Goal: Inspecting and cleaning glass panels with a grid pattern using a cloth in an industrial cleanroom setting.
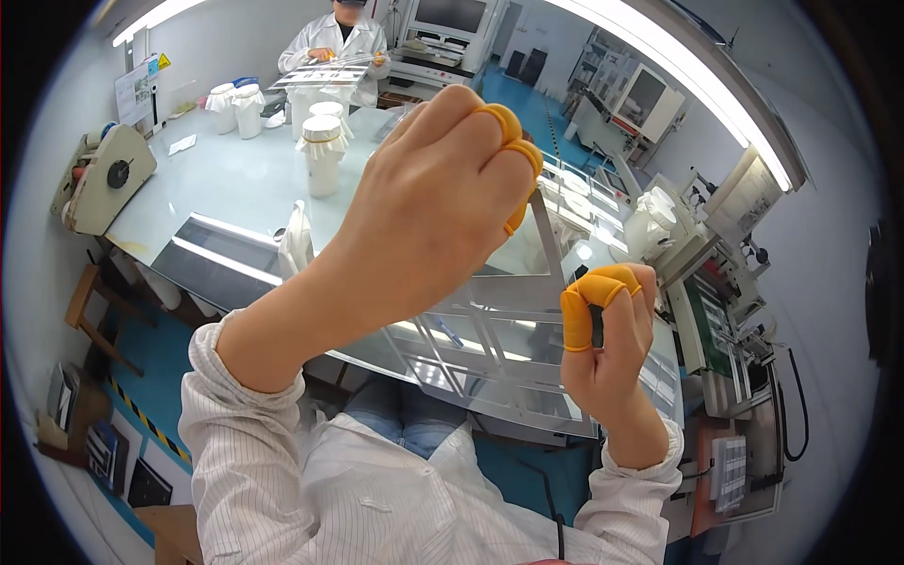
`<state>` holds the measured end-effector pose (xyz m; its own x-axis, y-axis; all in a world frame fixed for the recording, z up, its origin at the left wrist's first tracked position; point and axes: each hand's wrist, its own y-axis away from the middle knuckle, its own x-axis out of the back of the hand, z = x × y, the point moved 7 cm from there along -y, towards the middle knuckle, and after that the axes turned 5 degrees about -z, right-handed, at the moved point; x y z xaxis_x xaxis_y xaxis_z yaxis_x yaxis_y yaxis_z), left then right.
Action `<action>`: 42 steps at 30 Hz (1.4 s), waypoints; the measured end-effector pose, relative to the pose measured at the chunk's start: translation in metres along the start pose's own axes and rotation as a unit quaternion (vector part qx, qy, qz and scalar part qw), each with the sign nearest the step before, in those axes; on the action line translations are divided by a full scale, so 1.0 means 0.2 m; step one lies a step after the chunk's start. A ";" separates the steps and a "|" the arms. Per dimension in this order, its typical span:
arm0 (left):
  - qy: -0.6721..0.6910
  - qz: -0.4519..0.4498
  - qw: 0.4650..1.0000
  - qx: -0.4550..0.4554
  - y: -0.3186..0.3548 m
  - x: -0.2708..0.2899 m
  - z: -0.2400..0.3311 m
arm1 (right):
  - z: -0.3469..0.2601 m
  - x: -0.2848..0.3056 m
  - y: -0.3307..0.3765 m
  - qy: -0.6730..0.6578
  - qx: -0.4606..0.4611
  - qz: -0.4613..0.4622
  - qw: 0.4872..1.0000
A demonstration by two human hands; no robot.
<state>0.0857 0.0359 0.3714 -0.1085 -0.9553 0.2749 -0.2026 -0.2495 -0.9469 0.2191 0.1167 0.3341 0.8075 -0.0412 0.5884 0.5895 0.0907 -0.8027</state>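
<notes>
A clear sheet with pale grey window-like borders [549, 252] hangs tilted in front of me, over the table's near edge. My left hand [428, 193] is raised high in the middle, fingers curled shut, with orange finger cots on the fingertips. Its fingertips are turned away, at the sheet's upper edge. Lower and to the right, my right hand [612, 344] pinches the sheet's corner, also in orange cots. Something small and dark shows between its thumb and fingers; I cannot make it out. Through the sheet a blue pen-like stick [449, 332] is visible.
A glossy dark panel [202, 264] lies on the glass-topped table [221, 179] at left. White covered jars [322, 165] stand behind it. A tape-reel machine [118, 174] occupies the left end. Across the table a person [367, 42] holds a striped panel [320, 75]. Equipment [725, 330] lines the right.
</notes>
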 end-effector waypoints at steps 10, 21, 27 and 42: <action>0.050 0.034 0.998 -0.017 0.15 -0.10 0.04 | 0.12 -0.03 0.00 0.008 -0.065 0.011 0.998; 0.247 -0.145 0.934 0.213 0.52 -0.18 0.03 | 0.54 -0.09 0.02 -0.178 -0.241 0.064 0.952; 0.306 -0.312 0.650 0.621 1.53 0.10 0.00 | 0.89 0.32 -0.11 -0.276 -0.264 0.291 0.877; 0.309 -0.516 0.160 0.783 3.37 0.70 -0.06 | 0.65 0.72 -0.49 -0.295 -0.217 0.416 0.832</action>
<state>-0.0787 -0.2640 -0.2270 -0.9767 -0.2008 -0.0756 0.0162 -0.4202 0.9073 0.2746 0.2302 0.5105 0.8652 0.3629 -0.3461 -0.1138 -0.5300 -0.8403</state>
